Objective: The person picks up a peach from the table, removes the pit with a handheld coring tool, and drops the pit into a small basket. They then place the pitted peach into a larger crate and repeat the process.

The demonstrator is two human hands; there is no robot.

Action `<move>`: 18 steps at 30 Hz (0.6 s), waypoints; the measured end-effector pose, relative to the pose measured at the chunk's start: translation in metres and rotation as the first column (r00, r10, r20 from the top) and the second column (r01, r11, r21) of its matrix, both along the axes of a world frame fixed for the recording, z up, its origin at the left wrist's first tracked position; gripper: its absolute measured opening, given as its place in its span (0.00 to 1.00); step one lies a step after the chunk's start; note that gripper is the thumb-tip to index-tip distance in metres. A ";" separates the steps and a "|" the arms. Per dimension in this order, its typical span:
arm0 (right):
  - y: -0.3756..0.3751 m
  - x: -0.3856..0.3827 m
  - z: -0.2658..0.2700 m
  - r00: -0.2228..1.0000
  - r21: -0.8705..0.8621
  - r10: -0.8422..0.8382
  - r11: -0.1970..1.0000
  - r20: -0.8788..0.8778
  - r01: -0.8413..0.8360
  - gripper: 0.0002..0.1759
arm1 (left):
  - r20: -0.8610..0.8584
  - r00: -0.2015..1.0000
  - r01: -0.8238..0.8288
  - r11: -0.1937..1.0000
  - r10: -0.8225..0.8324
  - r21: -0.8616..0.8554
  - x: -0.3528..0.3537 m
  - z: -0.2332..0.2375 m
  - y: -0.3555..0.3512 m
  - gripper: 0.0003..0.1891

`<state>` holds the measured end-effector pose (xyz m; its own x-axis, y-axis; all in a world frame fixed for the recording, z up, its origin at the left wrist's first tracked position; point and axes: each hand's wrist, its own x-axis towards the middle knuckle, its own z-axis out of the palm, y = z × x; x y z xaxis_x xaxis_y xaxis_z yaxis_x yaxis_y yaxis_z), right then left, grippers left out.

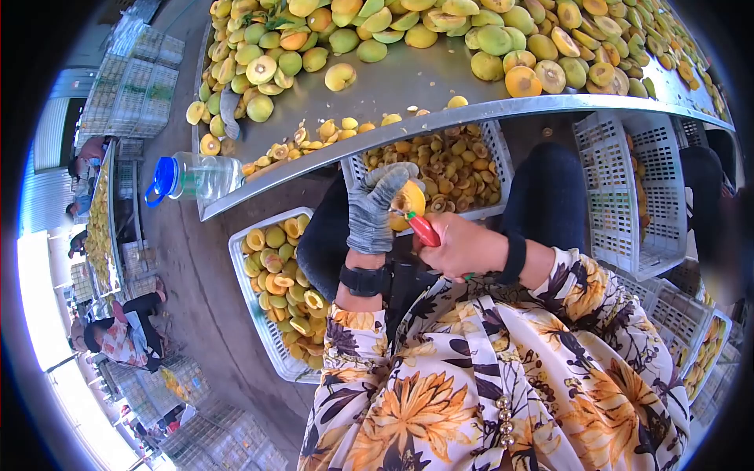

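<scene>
My left hand [374, 206], in a grey knit glove, is closed around a halved yellow peach [411, 198], cut face turned to the right. My bare right hand [462, 245] grips a small tool with a red handle [423, 229]; its green tip end meets the fruit, and the working end is hidden. Both hands are over my lap. Just beyond them, a white crate [503, 157] holds many fruit halves and pits. To the left, another white crate [236, 250] is filled with yellow peach halves [276, 271].
A metal table [424, 78] carries a large heap of halved peaches [345, 39], with a grey glove [228, 112] among them. A blue-capped water bottle [196, 176] stands by its left corner. Crates [628, 192] stack at right. Other people [129, 334] sit far left.
</scene>
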<state>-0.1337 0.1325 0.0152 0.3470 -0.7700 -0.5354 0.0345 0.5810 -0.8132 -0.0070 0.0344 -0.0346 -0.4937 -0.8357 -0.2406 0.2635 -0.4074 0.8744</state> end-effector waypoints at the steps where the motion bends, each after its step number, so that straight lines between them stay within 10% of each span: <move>1: -0.001 0.000 0.001 1.000 0.001 0.001 1.000 0.005 -0.001 0.05 | 0.005 1.000 -0.001 1.000 0.001 0.001 0.000 0.003 0.002 0.14; 5: -0.002 0.000 -0.001 0.996 0.083 -0.012 0.997 0.091 0.004 0.06 | 0.094 0.981 -0.149 0.966 0.172 -0.213 -0.002 -0.001 0.005 0.17; 11: -0.006 0.005 -0.007 0.977 0.122 -0.086 0.991 0.197 0.062 0.06 | -0.190 0.977 -0.060 0.981 0.096 0.184 0.005 0.005 -0.005 0.20; 18: -0.002 0.021 -0.048 0.985 -0.502 -0.160 0.858 -0.064 0.107 0.06 | -0.096 0.983 -0.143 0.984 0.153 0.108 0.007 0.023 0.010 0.16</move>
